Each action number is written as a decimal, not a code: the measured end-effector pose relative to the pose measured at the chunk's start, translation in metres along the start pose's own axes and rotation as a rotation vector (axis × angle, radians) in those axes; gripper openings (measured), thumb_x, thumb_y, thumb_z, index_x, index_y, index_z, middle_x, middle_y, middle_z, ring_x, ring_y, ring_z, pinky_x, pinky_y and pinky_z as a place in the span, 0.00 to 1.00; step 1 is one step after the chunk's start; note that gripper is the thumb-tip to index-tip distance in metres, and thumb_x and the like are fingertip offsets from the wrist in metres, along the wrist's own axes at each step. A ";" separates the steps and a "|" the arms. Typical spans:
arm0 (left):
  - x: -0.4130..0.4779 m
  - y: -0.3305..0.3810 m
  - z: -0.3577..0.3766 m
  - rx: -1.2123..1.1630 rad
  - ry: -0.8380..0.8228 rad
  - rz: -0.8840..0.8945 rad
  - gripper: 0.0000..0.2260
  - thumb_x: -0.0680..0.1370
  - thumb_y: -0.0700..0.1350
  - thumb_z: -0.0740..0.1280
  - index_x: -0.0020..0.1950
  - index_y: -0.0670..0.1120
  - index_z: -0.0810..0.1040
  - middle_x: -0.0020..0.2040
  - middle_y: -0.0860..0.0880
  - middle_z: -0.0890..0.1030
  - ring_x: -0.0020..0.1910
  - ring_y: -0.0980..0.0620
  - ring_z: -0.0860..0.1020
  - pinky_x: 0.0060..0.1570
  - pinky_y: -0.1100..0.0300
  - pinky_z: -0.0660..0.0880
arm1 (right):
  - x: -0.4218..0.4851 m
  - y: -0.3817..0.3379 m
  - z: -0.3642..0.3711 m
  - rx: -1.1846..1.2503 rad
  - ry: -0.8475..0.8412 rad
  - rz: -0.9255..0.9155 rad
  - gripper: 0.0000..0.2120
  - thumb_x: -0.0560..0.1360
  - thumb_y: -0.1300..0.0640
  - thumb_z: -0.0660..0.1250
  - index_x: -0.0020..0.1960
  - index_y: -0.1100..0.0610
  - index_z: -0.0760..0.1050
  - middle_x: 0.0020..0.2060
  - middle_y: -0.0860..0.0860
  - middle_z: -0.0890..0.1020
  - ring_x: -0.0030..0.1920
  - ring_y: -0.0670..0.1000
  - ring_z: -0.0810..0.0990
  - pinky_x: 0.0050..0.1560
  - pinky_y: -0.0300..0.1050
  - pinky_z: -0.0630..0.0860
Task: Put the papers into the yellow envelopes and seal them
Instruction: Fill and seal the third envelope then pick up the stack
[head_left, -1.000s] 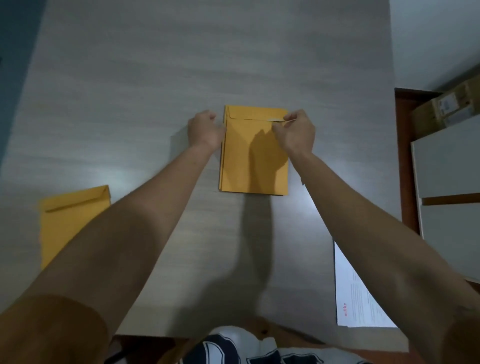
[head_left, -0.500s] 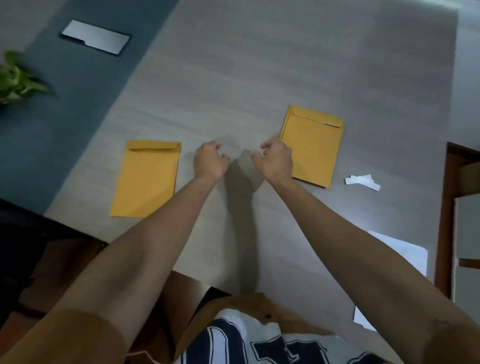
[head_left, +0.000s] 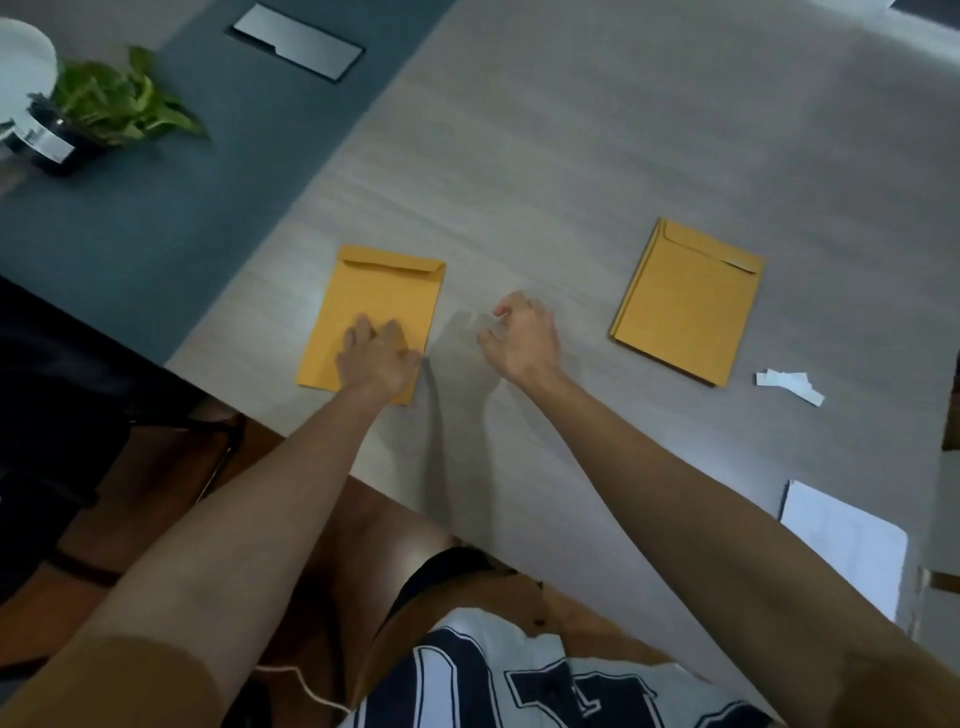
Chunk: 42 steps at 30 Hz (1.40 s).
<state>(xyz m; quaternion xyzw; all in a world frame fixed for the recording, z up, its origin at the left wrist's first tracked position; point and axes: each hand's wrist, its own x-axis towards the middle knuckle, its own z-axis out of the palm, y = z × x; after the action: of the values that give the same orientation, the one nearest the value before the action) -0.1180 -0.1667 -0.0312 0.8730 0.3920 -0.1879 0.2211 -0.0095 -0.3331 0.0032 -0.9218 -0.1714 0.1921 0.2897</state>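
Two yellow envelopes lie flat on the grey table. My left hand (head_left: 376, 356) rests on the lower part of the left envelope (head_left: 382, 296), fingers spread on it, its flap folded down at the top. My right hand (head_left: 522, 338) hovers between the envelopes with fingers loosely curled; it holds nothing that I can see. The right envelope (head_left: 685, 299) lies apart to the right, flap down. White paper sheets (head_left: 844, 540) lie at the table's right front edge.
Small white peel-off strips (head_left: 789, 384) lie right of the right envelope. A potted plant (head_left: 104, 114) and a metal cover plate (head_left: 296, 41) sit on the dark blue band at the back left. The table's front edge (head_left: 311, 441) runs diagonally under my forearms.
Both hands left the right envelope and moved left. My left hand came down onto the left envelope; my head turned left, bringing the plant into view.
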 end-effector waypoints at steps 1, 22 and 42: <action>-0.002 0.002 0.005 0.025 0.016 0.050 0.27 0.80 0.57 0.62 0.78 0.53 0.61 0.81 0.44 0.49 0.79 0.40 0.51 0.73 0.42 0.58 | -0.002 0.003 -0.001 -0.006 0.005 0.001 0.16 0.74 0.51 0.68 0.59 0.55 0.73 0.58 0.55 0.76 0.62 0.56 0.71 0.61 0.52 0.71; -0.093 0.100 0.094 0.402 0.029 0.794 0.35 0.62 0.71 0.72 0.59 0.49 0.73 0.68 0.48 0.66 0.66 0.45 0.66 0.61 0.50 0.66 | -0.113 0.149 -0.038 -0.172 0.076 0.126 0.25 0.70 0.49 0.73 0.64 0.52 0.72 0.58 0.51 0.75 0.61 0.54 0.70 0.59 0.49 0.72; -0.120 0.185 0.121 0.492 -0.119 0.859 0.43 0.68 0.68 0.71 0.77 0.57 0.56 0.62 0.46 0.69 0.62 0.45 0.68 0.60 0.50 0.68 | -0.162 0.228 -0.076 0.006 0.187 0.269 0.12 0.74 0.61 0.67 0.57 0.57 0.76 0.49 0.54 0.77 0.49 0.54 0.77 0.49 0.48 0.76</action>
<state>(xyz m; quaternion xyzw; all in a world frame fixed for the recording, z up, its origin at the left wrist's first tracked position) -0.0694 -0.4140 -0.0274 0.9696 -0.0723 -0.2165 0.0878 -0.0689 -0.6139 -0.0345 -0.9494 -0.0182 0.1430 0.2789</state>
